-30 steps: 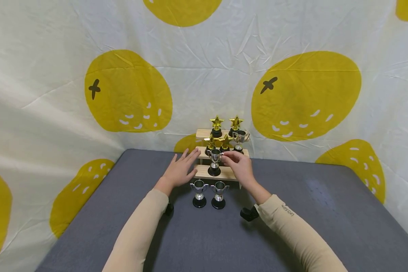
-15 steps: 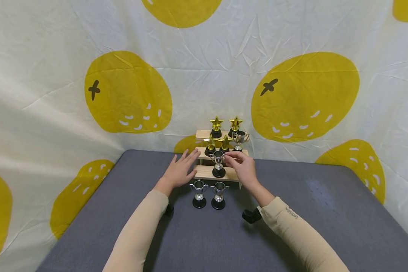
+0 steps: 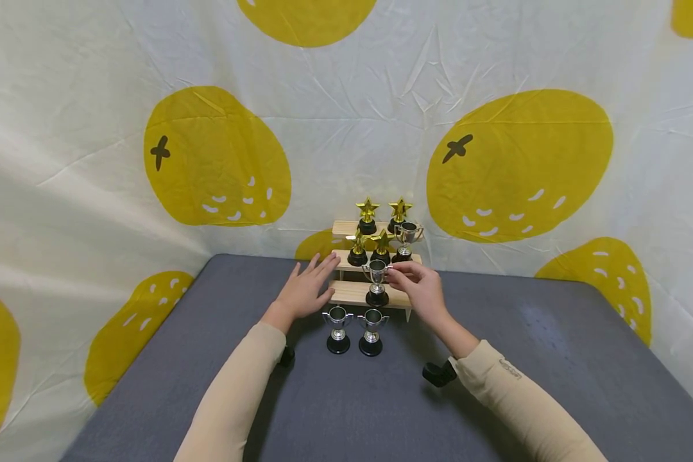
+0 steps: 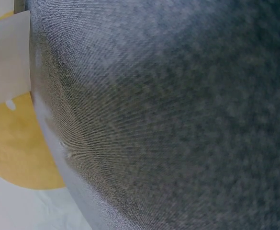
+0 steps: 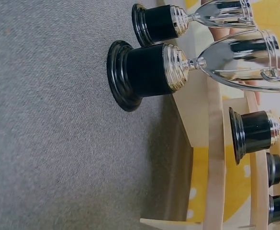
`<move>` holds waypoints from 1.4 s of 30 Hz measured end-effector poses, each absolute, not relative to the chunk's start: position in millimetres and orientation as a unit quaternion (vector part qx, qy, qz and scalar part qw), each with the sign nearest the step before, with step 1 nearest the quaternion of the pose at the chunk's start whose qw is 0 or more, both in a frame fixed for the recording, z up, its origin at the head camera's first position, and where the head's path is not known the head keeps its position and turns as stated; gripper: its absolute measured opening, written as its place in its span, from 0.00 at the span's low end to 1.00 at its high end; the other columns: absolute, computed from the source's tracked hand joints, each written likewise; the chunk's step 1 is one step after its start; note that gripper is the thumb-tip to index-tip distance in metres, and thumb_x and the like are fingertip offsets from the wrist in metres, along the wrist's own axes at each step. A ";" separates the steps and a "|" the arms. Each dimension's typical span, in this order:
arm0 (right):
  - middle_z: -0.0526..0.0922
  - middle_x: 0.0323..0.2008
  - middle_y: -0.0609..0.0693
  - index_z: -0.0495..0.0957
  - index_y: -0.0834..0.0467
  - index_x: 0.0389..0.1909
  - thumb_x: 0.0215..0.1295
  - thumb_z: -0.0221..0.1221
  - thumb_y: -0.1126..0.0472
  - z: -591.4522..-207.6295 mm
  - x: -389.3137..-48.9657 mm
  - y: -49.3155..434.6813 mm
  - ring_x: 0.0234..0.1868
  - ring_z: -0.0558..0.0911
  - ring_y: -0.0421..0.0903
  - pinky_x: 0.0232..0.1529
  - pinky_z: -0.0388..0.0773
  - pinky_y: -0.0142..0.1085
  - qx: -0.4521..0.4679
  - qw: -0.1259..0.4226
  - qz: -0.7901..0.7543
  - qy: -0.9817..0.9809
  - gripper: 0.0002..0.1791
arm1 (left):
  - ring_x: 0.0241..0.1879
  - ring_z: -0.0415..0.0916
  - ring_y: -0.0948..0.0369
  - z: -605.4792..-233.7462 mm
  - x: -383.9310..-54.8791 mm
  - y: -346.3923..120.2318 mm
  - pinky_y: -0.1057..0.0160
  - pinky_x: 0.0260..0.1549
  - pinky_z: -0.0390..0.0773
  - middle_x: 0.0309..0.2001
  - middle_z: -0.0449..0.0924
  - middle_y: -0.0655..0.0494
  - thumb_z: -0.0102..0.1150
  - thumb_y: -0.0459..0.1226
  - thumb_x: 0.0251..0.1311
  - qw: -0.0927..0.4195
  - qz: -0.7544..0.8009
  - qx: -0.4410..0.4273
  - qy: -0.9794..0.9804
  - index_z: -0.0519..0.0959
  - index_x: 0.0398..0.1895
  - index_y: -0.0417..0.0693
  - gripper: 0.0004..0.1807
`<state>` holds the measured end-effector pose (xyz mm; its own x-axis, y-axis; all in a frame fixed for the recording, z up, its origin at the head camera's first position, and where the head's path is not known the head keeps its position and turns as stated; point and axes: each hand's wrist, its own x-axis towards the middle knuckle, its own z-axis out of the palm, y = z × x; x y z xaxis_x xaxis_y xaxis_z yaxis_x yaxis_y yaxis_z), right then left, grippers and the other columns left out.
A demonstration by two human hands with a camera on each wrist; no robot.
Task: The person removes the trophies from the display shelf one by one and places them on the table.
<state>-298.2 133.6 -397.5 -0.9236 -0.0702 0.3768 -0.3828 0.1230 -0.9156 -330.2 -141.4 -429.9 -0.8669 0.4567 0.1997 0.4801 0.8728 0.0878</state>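
My right hand [image 3: 424, 292] pinches the right handle of a silver trophy cup [image 3: 376, 276] with a black base. The cup is upright at the lowest step of a wooden three-step stand [image 3: 346, 292]; in the right wrist view its base [image 5: 255, 132] is at the step's edge, and I cannot tell if it touches. My left hand [image 3: 303, 290] is at the stand's left side, fingers straight and spread, holding nothing. Two more silver cups, a left one [image 3: 338, 330] and a right one [image 3: 371, 332], stand on the table before the stand.
Two gold star trophies [image 3: 367, 215] stand on the top step. The middle step bears two more star trophies [image 3: 357, 249] and a silver cup [image 3: 407, 240] at its right. A fruit-print cloth [image 3: 352, 147] hangs behind the grey table [image 3: 346, 410].
My right hand has moved the pinched trophy cup to the right and slightly nearer along the lowest step. My left hand has stayed in place.
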 end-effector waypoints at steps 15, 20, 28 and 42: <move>0.85 0.43 0.69 0.82 0.76 0.47 0.70 0.64 0.68 -396.5 -286.2 156.8 0.35 0.89 0.37 0.41 0.86 0.36 0.141 0.117 0.659 -0.729 0.13 | 0.80 0.45 0.47 -431.1 -330.2 -142.2 0.31 0.71 0.49 0.83 0.43 0.60 0.49 0.50 0.77 0.082 -0.071 -0.244 -0.964 0.47 0.85 0.57 0.39; 0.86 0.43 0.69 0.82 0.76 0.49 0.71 0.64 0.67 -396.8 -281.3 168.1 0.37 0.89 0.40 0.42 0.86 0.35 0.143 0.110 0.653 -0.735 0.14 | 0.80 0.45 0.46 -431.6 -330.5 -141.9 0.32 0.71 0.47 0.83 0.42 0.61 0.49 0.50 0.77 0.082 -0.071 -0.243 -0.964 0.47 0.85 0.57 0.39; 0.86 0.44 0.69 0.81 0.76 0.49 0.72 0.63 0.68 -397.8 -272.7 180.9 0.37 0.89 0.40 0.40 0.86 0.35 0.143 0.096 0.632 -0.756 0.13 | 0.80 0.44 0.47 -431.7 -332.7 -143.2 0.32 0.72 0.46 0.83 0.41 0.62 0.48 0.51 0.77 0.076 -0.076 -0.241 -0.965 0.46 0.85 0.58 0.39; 0.88 0.39 0.63 0.81 0.77 0.47 0.70 0.62 0.71 -409.9 -262.3 192.5 0.35 0.89 0.41 0.40 0.86 0.43 0.148 0.102 0.638 -0.749 0.11 | 0.80 0.45 0.46 -429.9 -330.6 -142.5 0.31 0.71 0.49 0.83 0.42 0.60 0.49 0.50 0.77 0.077 -0.075 -0.246 -0.963 0.46 0.85 0.57 0.39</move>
